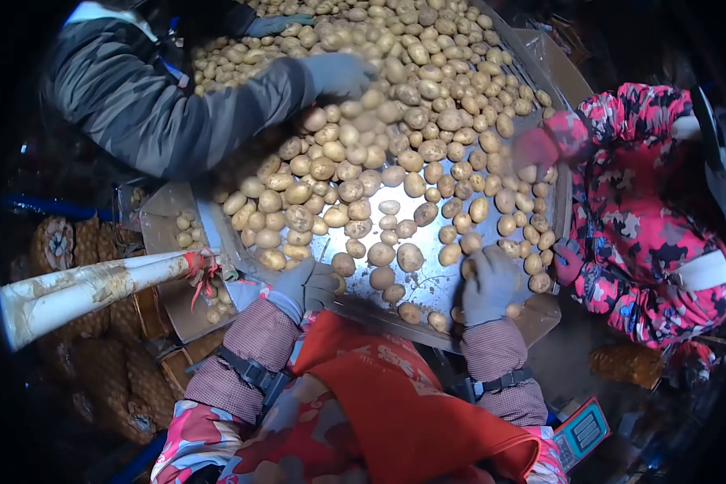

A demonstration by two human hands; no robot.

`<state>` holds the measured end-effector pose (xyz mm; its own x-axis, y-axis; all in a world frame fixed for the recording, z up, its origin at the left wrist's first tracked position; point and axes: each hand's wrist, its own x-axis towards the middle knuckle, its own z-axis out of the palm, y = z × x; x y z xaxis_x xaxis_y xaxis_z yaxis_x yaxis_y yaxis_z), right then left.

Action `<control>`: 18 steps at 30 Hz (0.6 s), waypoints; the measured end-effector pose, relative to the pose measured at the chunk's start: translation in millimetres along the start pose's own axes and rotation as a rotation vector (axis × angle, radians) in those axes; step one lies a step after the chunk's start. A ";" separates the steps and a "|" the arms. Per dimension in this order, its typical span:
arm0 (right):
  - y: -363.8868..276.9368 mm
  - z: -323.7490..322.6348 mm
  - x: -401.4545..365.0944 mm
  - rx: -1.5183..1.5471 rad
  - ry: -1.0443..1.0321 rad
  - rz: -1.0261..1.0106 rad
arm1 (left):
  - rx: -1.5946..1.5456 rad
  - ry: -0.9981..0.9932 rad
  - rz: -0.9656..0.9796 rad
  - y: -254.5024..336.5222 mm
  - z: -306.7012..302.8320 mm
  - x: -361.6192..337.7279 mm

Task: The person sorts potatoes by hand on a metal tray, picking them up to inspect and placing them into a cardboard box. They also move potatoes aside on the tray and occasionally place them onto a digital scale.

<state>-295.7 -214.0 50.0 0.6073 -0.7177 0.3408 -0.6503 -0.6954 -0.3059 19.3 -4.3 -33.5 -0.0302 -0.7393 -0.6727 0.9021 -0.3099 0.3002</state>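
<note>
Both of the wearer's hands are gloved in grey and are set at the near rim of the metal table (427, 282). There the potatoes (395, 137) thin from a dense heap to scattered single ones, so they are presumably easiest to reach one by one.

The left hand (306, 284) is rested on the near-left edge with its fingers curled inward. A potato lies just beside its thumb, but whether anything is enclosed in the palm cannot be told. The right hand (490, 282) is laid palm down on the near-right of the table with its fingers stretched toward the far side. It is touching the potatoes beneath it, and nothing is seen to be gripped.

The heap is held in by the table's raised border, with cardboard (169, 226) wedged along the left side, where a few strays are caught.

The table is crowded from other sides:
- **Far left:** a co-worker's grey-gloved hand (339, 74) is stretched over the pile.
- **Right:** another person's red patterned sleeve (621, 121) is reached in, its hand blurred.
- **Near left:** a pale, dirt-streaked pole (89, 289) tied with red string (202, 270) is angled toward the table corner, over mesh sacks (97, 355).
- **Near edge:** a red cloth (395, 411) is draped — beside it, near right, a small scale (582, 431).
</note>
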 end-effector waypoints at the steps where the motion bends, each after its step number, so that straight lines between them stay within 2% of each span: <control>1: -12.8 5.2 16.1 0.078 -0.107 0.004 | 0.005 0.107 -0.014 0.3 6.6 -3.4; 3: -45.6 39.0 55.3 0.178 -0.190 -0.273 | 0.025 0.157 -0.018 4.6 18.4 -9.9; 5: -67.1 61.1 86.6 0.087 -0.252 -0.491 | 0.048 0.204 -0.022 5.3 31.1 -16.1; 8: -58.4 89.6 107.6 -0.033 -0.278 -0.606 | 0.179 0.290 0.037 4.7 38.2 -18.8; 9: -55.5 89.2 110.5 -0.048 -0.279 -0.609 | 0.169 0.278 0.039 3.2 34.3 -16.2; 12: -68.6 81.8 112.1 -0.220 -0.672 -0.503 | 0.150 0.247 0.040 -0.7 24.5 -13.6; 13: -77.1 84.4 103.8 -0.222 -0.673 -0.503 | 0.150 0.231 0.043 -0.8 22.0 -14.2; 16: -89.8 100.6 89.4 -0.373 -0.956 -0.346 | 0.074 0.235 0.046 -4.8 19.1 -9.0; 17: -85.6 102.4 84.6 -0.370 -0.958 -0.341 | 0.077 0.237 0.041 -5.7 17.1 -8.8; 18: -79.5 101.7 79.4 -0.354 -0.799 -0.380 | 0.112 0.221 0.013 -5.1 15.5 -8.7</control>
<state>-149.4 -219.3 11.0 0.8539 -0.3488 -0.3862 -0.3657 -0.9302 0.0316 8.3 -5.6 -18.8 0.0876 -0.5988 -0.7961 0.8480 -0.3746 0.3750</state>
